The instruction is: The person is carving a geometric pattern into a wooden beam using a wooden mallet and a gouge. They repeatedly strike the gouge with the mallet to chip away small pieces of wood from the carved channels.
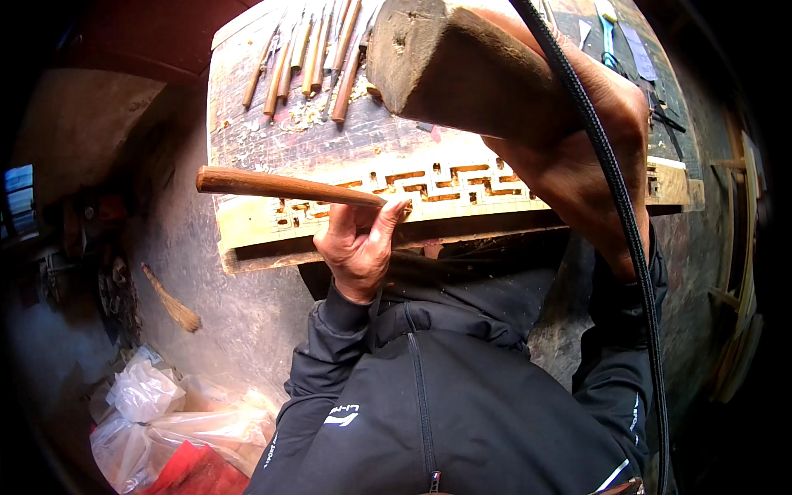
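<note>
My left hand (356,257) is closed round the lower part of a chisel (285,185) with a long round wooden handle. The handle slants out to the left, and the blade's tip is hidden by my fingers. Under it lies a pale wooden board (247,223) carved with an angular lattice of cut-through slots. Raised over the board's right half, my right hand (569,169) grips a thick, dark wooden mallet (474,78). The mallet is close to the camera, apart from the chisel, and hides part of the board.
Several wood-handled carving tools (307,58) lie among shavings at the back of the worn workbench (239,136). A blue-handled brush (608,40) is at the far right. A black braided cable (606,153) hangs across the view. A whisk broom (172,301) and plastic bags (153,412) lie lower left.
</note>
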`<state>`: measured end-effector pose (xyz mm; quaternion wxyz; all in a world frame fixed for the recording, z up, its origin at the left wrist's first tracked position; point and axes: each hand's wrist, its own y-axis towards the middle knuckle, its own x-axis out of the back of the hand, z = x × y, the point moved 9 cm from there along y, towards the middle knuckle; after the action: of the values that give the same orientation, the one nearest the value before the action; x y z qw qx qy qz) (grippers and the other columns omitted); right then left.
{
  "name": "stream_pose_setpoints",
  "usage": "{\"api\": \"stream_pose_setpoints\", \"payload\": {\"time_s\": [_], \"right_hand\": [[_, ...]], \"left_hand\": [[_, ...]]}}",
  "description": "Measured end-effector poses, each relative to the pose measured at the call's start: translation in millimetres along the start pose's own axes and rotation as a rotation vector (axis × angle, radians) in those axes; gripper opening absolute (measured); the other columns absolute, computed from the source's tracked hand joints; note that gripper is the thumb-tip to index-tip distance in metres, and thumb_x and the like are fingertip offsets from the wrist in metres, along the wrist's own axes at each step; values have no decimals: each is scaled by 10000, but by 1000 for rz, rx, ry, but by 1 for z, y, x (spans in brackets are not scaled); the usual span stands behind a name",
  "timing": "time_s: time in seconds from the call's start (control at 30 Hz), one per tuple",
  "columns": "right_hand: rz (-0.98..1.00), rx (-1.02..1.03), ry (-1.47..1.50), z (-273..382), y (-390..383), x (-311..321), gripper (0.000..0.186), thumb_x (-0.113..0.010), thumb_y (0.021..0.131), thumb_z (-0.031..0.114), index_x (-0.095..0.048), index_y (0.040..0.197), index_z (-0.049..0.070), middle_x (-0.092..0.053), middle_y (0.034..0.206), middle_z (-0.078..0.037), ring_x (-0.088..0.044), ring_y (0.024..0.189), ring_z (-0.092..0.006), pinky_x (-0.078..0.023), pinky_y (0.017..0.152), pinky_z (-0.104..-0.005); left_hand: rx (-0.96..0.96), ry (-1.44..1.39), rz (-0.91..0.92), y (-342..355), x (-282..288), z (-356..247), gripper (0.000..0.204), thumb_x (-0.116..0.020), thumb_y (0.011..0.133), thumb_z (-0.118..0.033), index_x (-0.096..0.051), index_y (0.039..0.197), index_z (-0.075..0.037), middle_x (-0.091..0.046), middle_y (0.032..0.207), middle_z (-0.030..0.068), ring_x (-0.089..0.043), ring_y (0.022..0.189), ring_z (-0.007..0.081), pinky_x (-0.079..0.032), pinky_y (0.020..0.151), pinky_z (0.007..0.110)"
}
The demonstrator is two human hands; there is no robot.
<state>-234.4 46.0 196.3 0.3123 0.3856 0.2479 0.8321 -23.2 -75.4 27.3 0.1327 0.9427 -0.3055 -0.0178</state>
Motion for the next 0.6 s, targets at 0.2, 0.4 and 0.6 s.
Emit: {"api": "stream_pose_setpoints", "payload": {"time_s": [0.2,0.4,0.6], "right_hand": [[-8,38,-12,5,2,1,433,-840,870,124,-710,1283,124,-786,1098,-92,-783,972,-281,-593,779,-403],[-29,155,-93,20,13,-5,372,-821,878,152,-715,1234,155,-782,1049,-69,-784,910,-283,-585,709,-408],[-119,378,-222,55,41,-8,311,-801,886,180,-721,1186,186,-778,1000,-45,-784,848,-285,-578,638,-413]], "left_hand": [[-12,78,23,1,-1,0,268,-854,963,31,-704,1184,51,-827,935,113,-785,842,133,-626,784,279],[-167,315,99,3,-6,-10,245,-887,946,-31,-717,1117,8,-767,823,70,-729,704,123,-595,680,279],[-288,492,160,9,-18,-40,249,-892,935,-62,-714,1107,-35,-709,763,89,-694,610,196,-548,596,325]]}}
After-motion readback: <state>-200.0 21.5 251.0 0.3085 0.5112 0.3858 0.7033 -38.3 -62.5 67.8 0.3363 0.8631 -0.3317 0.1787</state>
